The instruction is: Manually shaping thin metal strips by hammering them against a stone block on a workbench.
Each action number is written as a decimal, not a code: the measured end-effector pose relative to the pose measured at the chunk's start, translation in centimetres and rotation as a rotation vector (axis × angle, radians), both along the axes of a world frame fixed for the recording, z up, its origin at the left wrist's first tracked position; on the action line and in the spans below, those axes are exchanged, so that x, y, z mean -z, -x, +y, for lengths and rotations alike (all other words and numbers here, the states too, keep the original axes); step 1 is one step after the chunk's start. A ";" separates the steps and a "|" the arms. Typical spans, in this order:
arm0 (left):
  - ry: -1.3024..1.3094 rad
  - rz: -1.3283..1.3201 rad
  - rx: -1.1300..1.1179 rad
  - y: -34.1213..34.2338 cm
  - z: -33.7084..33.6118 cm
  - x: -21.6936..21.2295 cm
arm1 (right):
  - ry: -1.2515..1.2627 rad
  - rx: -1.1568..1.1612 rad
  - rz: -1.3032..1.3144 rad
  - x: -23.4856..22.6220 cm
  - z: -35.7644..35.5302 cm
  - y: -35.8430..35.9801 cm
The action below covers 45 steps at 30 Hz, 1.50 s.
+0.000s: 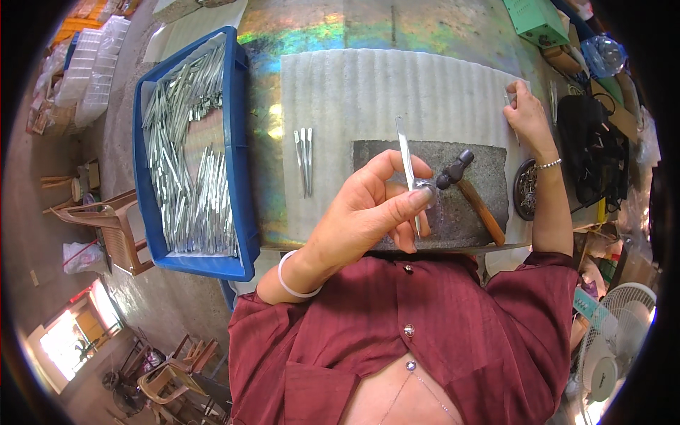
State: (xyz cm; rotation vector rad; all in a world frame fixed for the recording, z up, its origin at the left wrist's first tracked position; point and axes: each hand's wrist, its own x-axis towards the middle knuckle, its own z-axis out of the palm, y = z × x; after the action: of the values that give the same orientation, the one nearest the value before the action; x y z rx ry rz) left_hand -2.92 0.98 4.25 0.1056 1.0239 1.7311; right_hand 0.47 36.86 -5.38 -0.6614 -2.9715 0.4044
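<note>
My left hand pinches a long thin metal strip upright over a dark stone slab. A small hammer with a wooden handle lies on that slab, its head right beside my fingertips. My right hand rests far out at the right edge of a white ribbed foam sheet, fingers curled on a small thin metal piece. Three similar metal strips lie side by side on the foam sheet to the left of the slab.
A blue tray on the left holds several metal strips. A dark round dish of small parts sits right of the slab. A green box, black bag and fan stand at the right. Plastic chairs are below left.
</note>
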 end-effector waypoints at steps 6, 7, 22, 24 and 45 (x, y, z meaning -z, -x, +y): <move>0.055 0.214 -0.066 -0.2 -0.2 1.5 | 0.434 -0.043 0.061 -7.6 -3.1 -2.0; 0.055 0.315 -0.035 0.0 0.3 1.4 | 0.586 -0.073 0.125 -9.7 -3.8 -3.7; -0.035 0.884 -0.199 -1.9 0.3 2.5 | 1.599 -0.202 0.122 -12.3 -18.3 -6.0; -0.022 0.829 -0.203 -2.1 -0.1 2.6 | 1.650 -0.145 0.170 -11.9 -18.7 -5.9; -0.005 0.795 -0.179 -2.8 -0.3 1.7 | 0.880 -0.463 0.444 -11.7 -19.2 -5.2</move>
State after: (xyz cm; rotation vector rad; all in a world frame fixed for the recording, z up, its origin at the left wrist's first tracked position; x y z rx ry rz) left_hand -0.14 0.70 2.55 0.7728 1.6328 1.8878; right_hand 5.69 17.69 6.30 0.1222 -2.3791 1.6722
